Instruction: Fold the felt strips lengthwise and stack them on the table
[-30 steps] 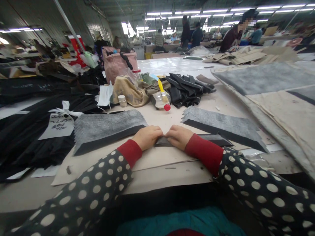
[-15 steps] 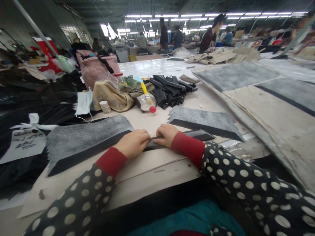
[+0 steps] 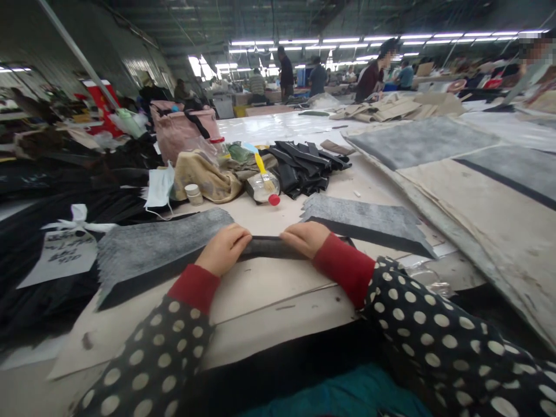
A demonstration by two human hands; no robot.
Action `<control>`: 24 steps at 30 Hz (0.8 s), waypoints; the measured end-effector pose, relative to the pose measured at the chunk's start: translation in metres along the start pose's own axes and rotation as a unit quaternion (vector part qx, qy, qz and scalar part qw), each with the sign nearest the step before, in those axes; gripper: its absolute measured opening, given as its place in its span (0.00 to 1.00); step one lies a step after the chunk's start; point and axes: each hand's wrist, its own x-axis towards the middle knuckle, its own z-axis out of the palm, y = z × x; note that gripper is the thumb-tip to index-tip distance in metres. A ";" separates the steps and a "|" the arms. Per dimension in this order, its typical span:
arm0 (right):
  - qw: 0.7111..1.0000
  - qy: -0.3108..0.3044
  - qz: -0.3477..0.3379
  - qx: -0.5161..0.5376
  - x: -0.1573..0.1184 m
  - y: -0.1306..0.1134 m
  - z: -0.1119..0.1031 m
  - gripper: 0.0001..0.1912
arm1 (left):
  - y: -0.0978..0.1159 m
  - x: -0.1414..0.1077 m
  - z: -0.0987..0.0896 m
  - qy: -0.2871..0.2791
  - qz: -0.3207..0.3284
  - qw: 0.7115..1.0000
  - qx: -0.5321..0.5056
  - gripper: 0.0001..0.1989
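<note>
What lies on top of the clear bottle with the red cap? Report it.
A yellow-handled brush lies across the clear bottle. The bottle's surface directly beneath the bristles is covered and cannot be seen.

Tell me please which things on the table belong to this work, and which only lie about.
Likely in the job:
dark strip, in left hand and right hand
left grey pieces
right grey pieces

Probably lying about:
face mask
pink bag
small jar
</note>
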 end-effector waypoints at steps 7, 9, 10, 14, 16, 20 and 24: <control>0.957 -0.026 0.208 0.198 -0.027 0.054 -0.021 0.27 | -0.024 -0.013 -0.016 0.028 -0.024 0.998 0.044 0.13; 0.948 -0.051 0.227 0.217 -0.033 0.063 -0.022 0.28 | -0.025 -0.014 -0.016 0.032 -0.027 0.998 0.044 0.13; 0.947 -0.060 0.228 0.218 -0.036 0.065 -0.022 0.28 | -0.025 -0.013 -0.016 0.033 -0.028 0.998 0.044 0.13; 0.942 -0.068 0.229 0.236 -0.040 0.060 -0.024 0.29 | -0.023 -0.013 -0.017 0.039 -0.034 0.998 0.045 0.12; 0.945 -0.055 0.217 0.241 -0.042 0.056 -0.024 0.29 | -0.022 -0.013 -0.017 0.039 -0.036 0.998 0.046 0.12; 0.966 -0.034 0.150 0.208 -0.047 0.055 -0.024 0.24 | -0.022 -0.013 -0.018 0.037 -0.044 0.997 0.046 0.13; 0.977 -0.015 0.099 0.188 -0.050 0.058 -0.020 0.19 | -0.022 -0.013 -0.018 0.037 -0.050 0.997 0.036 0.13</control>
